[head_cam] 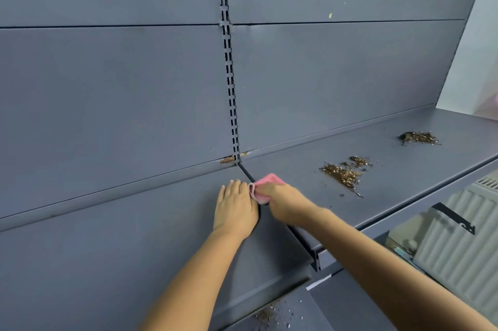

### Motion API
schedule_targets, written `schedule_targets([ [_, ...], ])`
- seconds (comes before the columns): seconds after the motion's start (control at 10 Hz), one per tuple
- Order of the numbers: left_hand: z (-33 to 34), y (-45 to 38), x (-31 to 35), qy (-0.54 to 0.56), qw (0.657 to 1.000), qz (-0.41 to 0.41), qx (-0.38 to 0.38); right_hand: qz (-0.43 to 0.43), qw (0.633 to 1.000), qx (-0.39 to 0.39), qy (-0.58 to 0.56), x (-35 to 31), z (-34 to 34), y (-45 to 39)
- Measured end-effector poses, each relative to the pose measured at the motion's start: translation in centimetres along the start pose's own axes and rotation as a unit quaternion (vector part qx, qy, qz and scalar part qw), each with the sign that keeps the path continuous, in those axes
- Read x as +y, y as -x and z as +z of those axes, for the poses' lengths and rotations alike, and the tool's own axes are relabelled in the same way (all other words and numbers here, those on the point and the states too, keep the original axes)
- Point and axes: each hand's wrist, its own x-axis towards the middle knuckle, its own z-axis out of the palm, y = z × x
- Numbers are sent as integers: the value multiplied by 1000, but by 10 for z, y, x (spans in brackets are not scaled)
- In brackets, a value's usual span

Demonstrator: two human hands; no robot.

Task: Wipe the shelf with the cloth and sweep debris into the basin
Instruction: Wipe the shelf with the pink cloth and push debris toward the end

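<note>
A: Hands are meeting at the centre of a grey metal shelf [134, 244], seen from above by the person's own head camera. What is each one doing?

B: The left hand [235, 209] is lying flat, fingers straight and together, pressing on the shelf just at 9 o'clock of the seam [248, 172] where two shelf boards are joining. It is gripping nothing; I judge it is bracing the person while they lean in.

A: And the other?

B: The right hand [280, 202] is curling round a pink cloth [265, 185], bunching it against the shelf right on that seam. The cloth is poking out at 12 o'clock of the knuckles, touching the left fingertips.

A: Where is the dirt sitting?

B: Brown crumbly debris [342, 173] is lying at 3 o'clock of the cloth, well apart from it, with a second pile [419, 138] farther off toward 2 o'clock. More crumbs [266, 314] are scattering over a lower shelf at 6 o'clock.

A: Is a basin showing?

B: No basin is showing anywhere. A slotted upright [229, 66] is running up the back panel at 12 o'clock. Judging by the untouched piles, most of the sweeping is remaining to do.
</note>
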Motion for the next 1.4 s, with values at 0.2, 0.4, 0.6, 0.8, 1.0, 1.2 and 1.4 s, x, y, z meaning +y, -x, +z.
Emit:
schedule_targets([
  [0.2, -1, 3, 0, 2, 1000, 3, -8, 89, 995, -15, 37, 24, 3, -52],
  [0.4, -3, 3, 0, 6, 1000, -1, -15, 89, 993, 76, 7, 82, -33, -21],
  [0.6, -3, 2, 1, 9, 1000, -7, -17, 6, 994, 109, -15, 35, -22, -41],
  [0.8, 2, -2, -1, 22, 999, -31, -5, -61, 997, 35, -12, 0, 18, -53],
  [1.0, 1, -2, -1, -6, 1000, -4, -6, 62, 997, 48, 1, 43, -16, -51],
  [1.2, -2, -2, 0, -2, 1000, -6, -16, 52, 995, 66, -46, 19, -31, -46],
  [1.4, 0, -2, -1, 1, 1000, -18, -14, 13, 1000, -20, -13, -12, 9, -62],
])
